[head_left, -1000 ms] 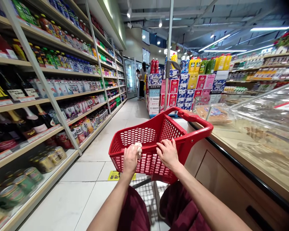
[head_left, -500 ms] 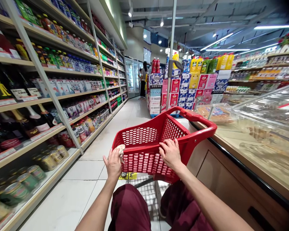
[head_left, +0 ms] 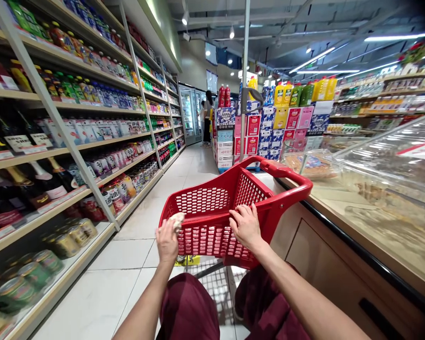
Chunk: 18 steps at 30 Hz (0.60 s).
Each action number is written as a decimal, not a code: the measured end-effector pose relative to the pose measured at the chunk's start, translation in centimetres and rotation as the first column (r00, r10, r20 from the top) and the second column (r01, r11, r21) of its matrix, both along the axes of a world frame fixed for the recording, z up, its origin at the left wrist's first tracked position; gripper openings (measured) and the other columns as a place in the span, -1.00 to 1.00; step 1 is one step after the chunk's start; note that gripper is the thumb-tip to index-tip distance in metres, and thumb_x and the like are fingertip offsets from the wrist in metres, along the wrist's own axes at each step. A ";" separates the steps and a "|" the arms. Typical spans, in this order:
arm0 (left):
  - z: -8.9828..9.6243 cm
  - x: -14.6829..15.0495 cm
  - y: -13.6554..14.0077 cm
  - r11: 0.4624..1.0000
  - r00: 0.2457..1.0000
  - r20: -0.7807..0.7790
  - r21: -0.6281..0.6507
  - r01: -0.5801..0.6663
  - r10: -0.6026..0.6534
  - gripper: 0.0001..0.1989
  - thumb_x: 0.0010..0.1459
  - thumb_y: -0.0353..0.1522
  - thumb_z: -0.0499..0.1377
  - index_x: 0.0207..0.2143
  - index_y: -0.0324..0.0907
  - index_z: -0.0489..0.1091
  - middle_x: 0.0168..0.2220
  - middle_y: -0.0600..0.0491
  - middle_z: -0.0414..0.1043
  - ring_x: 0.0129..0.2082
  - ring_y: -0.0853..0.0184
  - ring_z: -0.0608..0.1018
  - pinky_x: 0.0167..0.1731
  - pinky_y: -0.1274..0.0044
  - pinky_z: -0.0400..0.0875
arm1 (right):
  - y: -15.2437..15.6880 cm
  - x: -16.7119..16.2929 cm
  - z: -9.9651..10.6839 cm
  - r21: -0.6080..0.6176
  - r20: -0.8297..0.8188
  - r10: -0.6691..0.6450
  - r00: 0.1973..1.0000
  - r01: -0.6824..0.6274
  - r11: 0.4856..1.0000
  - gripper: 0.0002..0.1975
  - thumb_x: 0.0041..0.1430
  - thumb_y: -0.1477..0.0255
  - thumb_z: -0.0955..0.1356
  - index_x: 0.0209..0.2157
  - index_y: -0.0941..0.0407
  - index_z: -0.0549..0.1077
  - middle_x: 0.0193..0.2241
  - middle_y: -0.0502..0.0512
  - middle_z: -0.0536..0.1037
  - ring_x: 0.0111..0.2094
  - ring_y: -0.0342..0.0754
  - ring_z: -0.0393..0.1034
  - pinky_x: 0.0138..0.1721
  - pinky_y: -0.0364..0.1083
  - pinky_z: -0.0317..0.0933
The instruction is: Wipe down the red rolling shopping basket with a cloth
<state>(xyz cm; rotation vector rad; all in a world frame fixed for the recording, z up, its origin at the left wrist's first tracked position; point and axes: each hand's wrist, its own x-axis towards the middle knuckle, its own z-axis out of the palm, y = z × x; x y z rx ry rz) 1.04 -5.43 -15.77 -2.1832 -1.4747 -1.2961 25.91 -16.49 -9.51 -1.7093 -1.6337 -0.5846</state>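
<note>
A red plastic shopping cart (head_left: 207,200) with mesh sides stands sideways before my knees, its handle toward the right. My left hand (head_left: 167,240) is closed on a crumpled off-white cloth (head_left: 177,222), pressed at the left corner of the cart's near rim. Part of the cloth is hidden behind my fingers. Farther right, my right hand (head_left: 247,227) grips the same rim with its fingers curled over the top edge. Through the mesh I make out no goods in the basket.
Drink shelves (head_left: 102,137) run along the left. Close on the right is a display counter (head_left: 326,212) with clear covers. Stacked drink cartons (head_left: 253,127) and a metal pole (head_left: 245,56) stand behind the cart. Two people (head_left: 206,118) are farther down the tiled aisle.
My left hand and the cloth have shifted slightly at the cart's corner, the fingers closer together. My right hand keeps its place on the rim. The view has turned a little.
</note>
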 end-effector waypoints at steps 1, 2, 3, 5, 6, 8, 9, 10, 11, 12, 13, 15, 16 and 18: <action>0.2 0.9 -0.3 0.996 0.995 -0.048 0.002 0.085 -0.084 -0.62 0.11 -0.47 -0.11 -0.02 -0.14 0.26 -0.03 -0.05 0.37 0.09 0.24 0.27 0.07 0.20 0.07 | 0.0 0.0 0.0 -0.004 -0.002 -0.005 1.000 0.005 1.000 -0.74 0.13 0.37 0.21 -0.21 0.09 0.45 -0.21 0.12 0.41 -0.08 0.02 0.18 0.11 0.15 -0.26; 0.4 1.8 -0.5 0.986 0.981 -0.098 -0.001 0.169 -0.169 -0.61 0.11 -0.48 -0.11 -0.02 -0.14 0.26 -0.02 -0.03 0.36 0.09 0.26 0.27 0.07 0.23 0.08 | -0.1 0.0 0.1 -0.009 0.003 -0.003 1.000 0.003 1.000 -0.74 0.13 0.37 0.21 -0.21 0.09 0.45 -0.21 0.13 0.42 -0.08 0.02 0.18 0.11 0.15 -0.26; 0.6 2.6 -0.7 0.973 0.963 -0.136 -0.010 0.232 -0.231 -0.60 0.11 -0.49 -0.12 -0.01 -0.13 0.25 -0.01 -0.02 0.35 0.10 0.27 0.26 0.08 0.24 0.08 | -0.1 0.1 0.1 -0.014 0.012 0.007 1.000 -0.007 1.000 -0.74 0.14 0.37 0.20 -0.20 0.10 0.45 -0.20 0.13 0.42 -0.08 0.02 0.18 0.11 0.15 -0.25; 0.8 2.9 -0.7 0.962 0.949 -0.157 -0.029 0.272 -0.273 -0.58 0.10 -0.51 -0.13 0.00 -0.13 0.24 0.01 -0.01 0.33 0.10 0.27 0.25 0.09 0.24 0.07 | -0.2 0.3 0.1 -0.020 0.036 0.031 0.999 -0.031 0.999 -0.73 0.15 0.39 0.18 -0.19 0.10 0.44 -0.19 0.13 0.42 -0.07 0.01 0.17 0.11 0.13 -0.23; 0.7 2.5 -0.5 0.968 0.958 -0.138 -0.034 0.249 -0.252 -0.57 0.09 -0.51 -0.13 0.00 -0.13 0.24 0.01 -0.01 0.33 0.11 0.27 0.25 0.09 0.24 0.08 | -0.2 0.4 0.1 -0.021 0.044 0.040 0.998 -0.039 0.999 -0.72 0.16 0.40 0.17 -0.18 0.10 0.44 -0.18 0.12 0.42 -0.06 0.01 0.17 0.11 0.13 -0.23; 0.4 1.3 0.1 0.989 0.987 -0.057 -0.026 0.148 -0.150 -0.57 0.09 -0.49 -0.12 0.01 -0.14 0.22 0.02 -0.02 0.32 0.12 0.25 0.22 0.08 0.24 0.09 | -0.1 0.3 0.1 -0.016 0.048 0.040 0.998 -0.039 0.999 -0.72 0.16 0.41 0.17 -0.18 0.10 0.44 -0.18 0.13 0.42 -0.06 0.01 0.17 0.11 0.12 -0.23; 0.2 0.8 0.2 0.996 0.996 -0.011 -0.014 0.091 -0.091 -0.58 0.09 -0.48 -0.12 0.02 -0.15 0.22 0.02 -0.04 0.31 0.13 0.24 0.21 0.08 0.24 0.10 | -0.1 0.2 0.1 -0.011 0.045 0.032 0.998 -0.031 0.999 -0.72 0.16 0.41 0.17 -0.19 0.10 0.44 -0.18 0.13 0.42 -0.07 0.02 0.17 0.11 0.13 -0.22; 0.1 0.7 0.3 0.999 0.998 0.021 0.003 0.052 -0.052 -0.58 0.10 -0.47 -0.11 0.02 -0.16 0.22 0.03 -0.05 0.30 0.14 0.23 0.19 0.08 0.24 0.11 | 0.0 0.1 0.0 -0.006 0.040 0.021 0.999 -0.021 1.000 -0.73 0.15 0.40 0.18 -0.19 0.10 0.44 -0.19 0.13 0.42 -0.07 0.02 0.17 0.11 0.14 -0.22; 0.0 0.9 0.2 0.999 0.999 0.027 0.021 0.046 -0.047 -0.59 0.11 -0.46 -0.12 0.02 -0.17 0.22 0.04 -0.06 0.29 0.15 0.23 0.18 0.08 0.24 0.10 | 0.1 0.0 0.0 -0.001 0.033 0.010 0.999 -0.010 1.000 -0.73 0.14 0.39 0.19 -0.20 0.10 0.44 -0.19 0.14 0.42 -0.07 0.03 0.17 0.11 0.15 -0.22; 0.1 1.5 0.0 0.996 0.997 0.003 0.038 0.078 -0.079 -0.59 0.12 -0.46 -0.12 0.03 -0.18 0.21 0.04 -0.06 0.29 0.15 0.24 0.17 0.09 0.24 0.09 | 0.2 -0.2 0.0 0.002 0.028 -0.001 1.000 0.001 1.000 -0.73 0.13 0.38 0.20 -0.20 0.10 0.45 -0.20 0.14 0.42 -0.07 0.04 0.17 0.10 0.15 -0.22; 0.1 2.3 -0.3 0.989 0.990 -0.045 0.047 0.137 -0.135 -0.59 0.12 -0.47 -0.13 0.03 -0.19 0.20 0.05 -0.06 0.28 0.15 0.25 0.16 0.10 0.24 0.08 | 0.2 -0.2 0.0 0.002 0.024 -0.009 1.000 0.009 1.000 -0.74 0.13 0.38 0.20 -0.21 0.10 0.45 -0.20 0.15 0.41 -0.07 0.05 0.16 0.10 0.16 -0.22; 0.3 3.6 -0.8 0.965 0.955 -0.154 0.034 0.262 -0.254 -0.58 0.13 -0.49 -0.14 0.05 -0.19 0.18 0.07 -0.05 0.25 0.16 0.28 0.16 0.12 0.27 0.06 | 0.2 -0.2 0.0 -0.006 0.025 -0.011 1.000 0.011 1.000 -0.73 0.13 0.38 0.20 -0.20 0.10 0.45 -0.20 0.15 0.42 -0.07 0.05 0.17 0.10 0.16 -0.21; 0.4 3.9 -0.8 0.956 0.941 -0.182 0.020 0.293 -0.285 -0.57 0.13 -0.49 -0.14 0.06 -0.18 0.17 0.08 -0.04 0.24 0.16 0.29 0.16 0.12 0.28 0.06 | 0.2 -0.1 0.0 -0.013 0.030 -0.003 1.000 0.004 1.000 -0.73 0.13 0.39 0.19 -0.20 0.10 0.45 -0.19 0.15 0.42 -0.07 0.05 0.17 0.10 0.16 -0.20; 0.4 3.3 -0.6 0.967 0.957 -0.150 0.018 0.255 -0.250 -0.57 0.13 -0.49 -0.15 0.05 -0.18 0.18 0.07 -0.05 0.25 0.16 0.27 0.16 0.12 0.26 0.06 | 0.1 0.0 0.1 -0.026 0.042 0.022 0.999 -0.020 0.999 -0.72 0.15 0.42 0.18 -0.18 0.11 0.43 -0.18 0.14 0.42 -0.06 0.03 0.17 0.11 0.15 -0.20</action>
